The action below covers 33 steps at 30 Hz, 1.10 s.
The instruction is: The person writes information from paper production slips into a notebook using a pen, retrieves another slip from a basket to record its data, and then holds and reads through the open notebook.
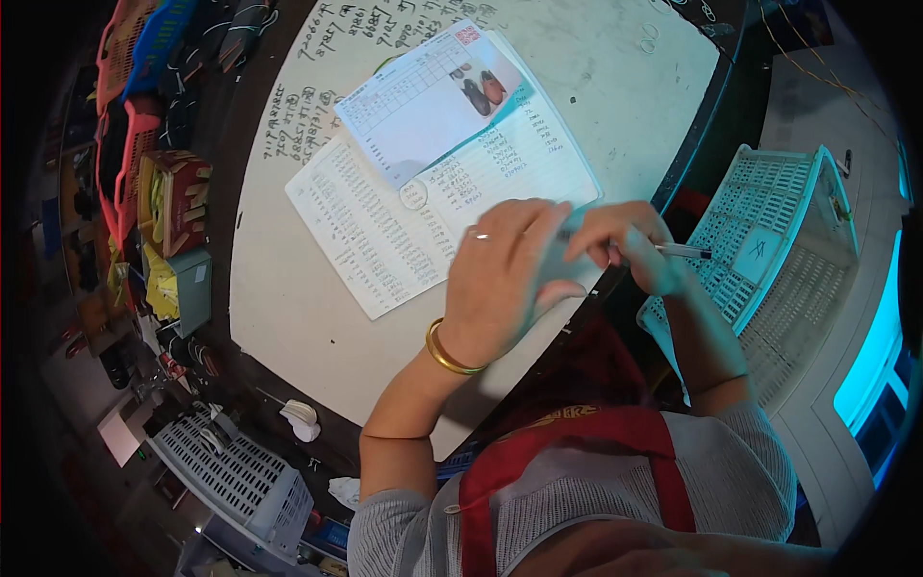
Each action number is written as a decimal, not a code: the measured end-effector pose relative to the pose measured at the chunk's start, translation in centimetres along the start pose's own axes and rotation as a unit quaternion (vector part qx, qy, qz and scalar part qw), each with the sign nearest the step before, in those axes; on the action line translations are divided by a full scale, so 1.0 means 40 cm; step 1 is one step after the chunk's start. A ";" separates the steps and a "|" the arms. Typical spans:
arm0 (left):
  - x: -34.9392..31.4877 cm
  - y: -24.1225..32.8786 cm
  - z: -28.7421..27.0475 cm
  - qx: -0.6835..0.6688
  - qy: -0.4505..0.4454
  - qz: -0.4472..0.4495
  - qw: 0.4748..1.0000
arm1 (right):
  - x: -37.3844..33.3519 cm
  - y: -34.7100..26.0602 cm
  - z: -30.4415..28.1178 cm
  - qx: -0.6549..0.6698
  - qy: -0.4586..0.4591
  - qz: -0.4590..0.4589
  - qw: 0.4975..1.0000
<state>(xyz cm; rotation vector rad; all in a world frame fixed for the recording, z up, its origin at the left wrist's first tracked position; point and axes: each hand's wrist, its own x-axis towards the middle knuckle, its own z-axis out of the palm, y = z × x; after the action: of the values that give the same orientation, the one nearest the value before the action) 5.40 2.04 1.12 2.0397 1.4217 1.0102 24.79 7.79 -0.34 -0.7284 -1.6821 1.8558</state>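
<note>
My right hand [630, 240] holds a pen [685, 251]; the pen's dark end sticks out past the hand on the right, and its tip is hidden. Beside it, my left hand [502, 264], with a ring and a gold bangle [444, 348], is raised over the lower edge of an open notebook [385, 260]. Its fingers are stretched out and I see nothing in them. Handwritten columns fill the notebook's pages. Across its upper part lies a printed sheet [404, 120] with a form grid and a picture of shoes.
The white tabletop [288, 221] has handwriting near its far left part. On the right stands a pale plastic basket [750, 231]. Red and blue baskets, a red box [183, 202] and a grey box [192, 288] line the left. A white perforated crate [226, 471] sits at the lower left.
</note>
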 end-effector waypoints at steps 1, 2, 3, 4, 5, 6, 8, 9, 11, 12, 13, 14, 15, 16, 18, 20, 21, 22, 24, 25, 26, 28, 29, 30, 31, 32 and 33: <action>0.015 -0.009 0.014 0.085 0.059 0.071 0.992 | -0.001 0.005 0.007 0.001 0.000 0.005 1.000; 0.008 0.001 0.020 0.065 -0.031 0.011 0.997 | -0.001 0.011 0.012 0.020 -0.005 -0.013 1.000; 0.008 -0.003 0.027 0.044 -0.121 -0.045 0.991 | 0.003 0.020 0.009 0.037 -0.008 -0.032 0.999; 0.003 -0.033 0.041 0.061 -0.151 -0.020 0.986 | 0.008 0.035 -0.007 -0.005 0.011 -0.054 0.998; 0.009 -0.054 0.053 0.057 -0.153 -0.019 0.986 | 0.009 0.052 -0.025 -0.005 0.015 -0.050 0.999; 0.010 -0.067 0.067 0.041 -0.165 -0.048 0.984 | -0.002 0.067 -0.040 0.018 0.051 -0.032 0.998; 0.006 -0.080 0.089 0.018 -0.181 -0.076 0.980 | -0.002 0.104 -0.093 0.183 0.104 -0.060 0.976; 0.008 -0.087 0.103 0.013 -0.183 -0.071 0.981 | 0.009 0.126 -0.129 0.318 0.119 -0.107 0.934; -0.002 -0.104 0.138 0.008 -0.186 -0.075 0.980 | 0.057 0.085 -0.097 0.208 0.280 -0.023 0.937; -0.013 -0.113 0.168 0.038 -0.140 0.005 0.989 | 0.075 0.110 -0.091 0.126 0.251 -0.022 0.960; -0.002 -0.118 0.196 0.062 -0.090 0.090 0.990 | 0.086 0.140 -0.100 0.037 0.224 -0.021 0.974; 0.010 -0.119 0.212 0.043 -0.039 0.099 0.993 | 0.083 0.171 -0.107 -0.007 0.222 -0.036 0.974; 0.010 -0.131 0.229 0.038 -0.036 0.098 0.994 | 0.085 0.197 -0.112 -0.050 0.217 -0.052 0.974; 0.006 -0.142 0.244 0.078 -0.008 0.086 0.993 | 0.086 0.213 -0.110 -0.008 0.233 -0.042 0.972; -0.010 -0.156 0.264 0.112 0.020 0.066 0.991 | 0.102 0.208 -0.074 -0.044 0.282 -0.004 0.958; -0.018 -0.161 0.246 0.080 0.000 0.041 0.996 | 0.107 0.199 -0.059 -0.138 0.298 0.044 0.944; -0.015 -0.155 0.242 0.076 0.003 0.040 0.996 | 0.109 0.209 -0.058 -0.142 0.296 0.046 0.943; -0.010 -0.145 0.238 0.066 0.014 0.016 0.998 | 0.108 0.225 -0.055 -0.179 0.317 0.027 0.931; -0.011 -0.146 0.238 0.053 0.028 -0.010 0.998 | 0.112 0.231 -0.050 -0.219 0.334 0.009 0.917; -0.018 -0.152 0.240 0.070 0.018 0.007 0.997 | 0.115 0.226 -0.044 -0.229 0.336 0.013 0.914; -0.021 -0.154 0.241 0.088 0.008 0.024 0.996 | 0.117 0.222 -0.041 -0.237 0.337 0.016 0.911; -0.016 -0.150 0.243 0.080 0.016 0.012 0.997 | 0.119 0.223 -0.046 -0.251 0.329 0.016 0.910; -0.014 -0.149 0.244 0.073 0.022 0.000 0.997 | 0.120 0.225 -0.048 -0.261 0.321 0.016 0.910; -0.017 -0.148 0.245 0.073 0.023 0.000 0.997 | 0.119 0.223 -0.047 -0.263 0.321 0.016 0.910; -0.022 -0.149 0.249 0.065 0.028 -0.006 0.997 | 0.118 0.222 -0.046 -0.260 0.314 0.020 0.913; -0.025 -0.150 0.251 0.057 0.033 -0.011 0.998 | 0.118 0.221 -0.045 -0.256 0.307 0.024 0.916; -0.022 -0.148 0.248 0.056 0.033 -0.011 0.998 | 0.118 0.221 -0.044 -0.257 0.307 0.025 0.916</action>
<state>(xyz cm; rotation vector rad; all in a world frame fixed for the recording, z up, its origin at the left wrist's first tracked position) 9.39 3.82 -9.61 2.0815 1.5648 1.0177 22.42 11.57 -9.48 -1.4036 -1.7094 1.0205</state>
